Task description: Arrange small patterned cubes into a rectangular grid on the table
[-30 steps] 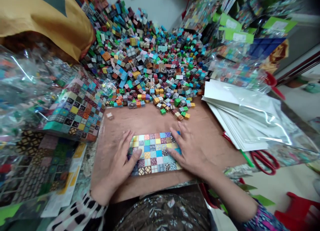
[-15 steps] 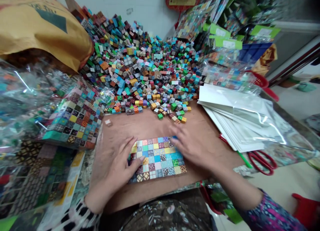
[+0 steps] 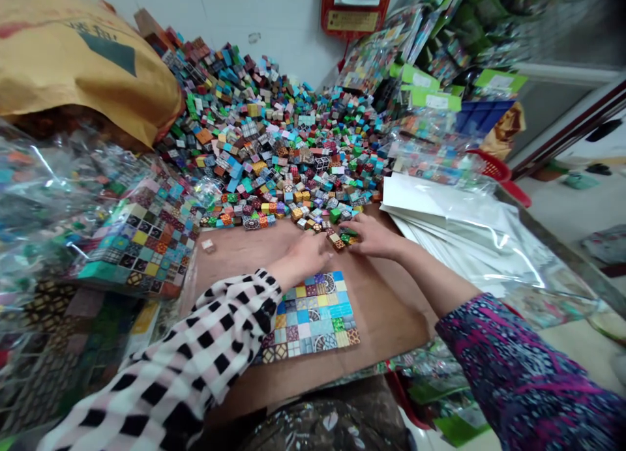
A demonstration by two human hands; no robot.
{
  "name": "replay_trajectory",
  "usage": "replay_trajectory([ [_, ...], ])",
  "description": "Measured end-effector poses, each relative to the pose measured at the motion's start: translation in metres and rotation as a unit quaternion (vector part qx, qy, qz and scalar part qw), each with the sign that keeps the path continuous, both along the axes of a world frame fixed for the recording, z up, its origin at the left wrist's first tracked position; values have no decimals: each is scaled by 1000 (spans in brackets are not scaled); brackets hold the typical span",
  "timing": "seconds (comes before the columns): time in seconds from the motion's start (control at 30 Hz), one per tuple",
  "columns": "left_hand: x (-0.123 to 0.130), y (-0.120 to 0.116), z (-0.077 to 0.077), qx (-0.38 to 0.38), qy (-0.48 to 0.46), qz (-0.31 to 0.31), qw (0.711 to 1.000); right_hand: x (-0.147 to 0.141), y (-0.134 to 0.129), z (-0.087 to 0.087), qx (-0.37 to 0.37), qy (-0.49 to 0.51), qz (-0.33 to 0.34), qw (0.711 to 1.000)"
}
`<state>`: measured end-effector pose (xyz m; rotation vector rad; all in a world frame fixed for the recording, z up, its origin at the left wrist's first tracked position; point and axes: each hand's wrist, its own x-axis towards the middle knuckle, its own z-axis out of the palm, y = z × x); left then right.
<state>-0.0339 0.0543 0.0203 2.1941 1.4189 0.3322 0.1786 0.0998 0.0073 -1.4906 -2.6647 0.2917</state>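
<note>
A flat grid of patterned cubes [image 3: 320, 317] lies on a brown board [image 3: 391, 307] in front of me; my checked left sleeve hides its left side. Beyond its far edge, my left hand [image 3: 309, 252] reaches forward with fingers extended, slightly blurred, beside a small cluster of loose cubes [image 3: 336, 241]. From the right, my right hand [image 3: 375, 236] has thumb and forefinger around green and yellow cubes [image 3: 348, 236] of that cluster. The fingertips of both hands point toward each other, with the cubes between them.
A large heap of cubes [image 3: 293, 138] rises against the wall. At left are a wrapped cube block [image 3: 141, 242] and a yellow sack [image 3: 88, 53]. White sheets in clear plastic [image 3: 440, 210] lie at right. One lone cube [image 3: 208, 245] sits at the board's left.
Both hands have left the cube grid and moved forward to the loose cubes at the heap's front. The left arm now crosses over the grid's left part. The view has shifted slightly.
</note>
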Motion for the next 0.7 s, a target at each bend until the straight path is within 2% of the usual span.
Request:
replay_trajectory([
  [0.17,16,17,-7,1,-12,0,1000,-2,-7,3,-25,36,-11,999],
  [0.33,19,26,-12,0,-17,2,1000,-4,-8,5,-103,117,3,988],
  [0.4,19,27,-12,0,-20,0,1000,-4,-8,4,-111,139,1,984],
  [0.5,18,28,-10,2,-20,1,1000,-6,-9,1,-99,142,-11,985],
  [0.7,16,33,-9,7,-20,-6,1000,-11,-15,-6,-23,102,-65,992],
])
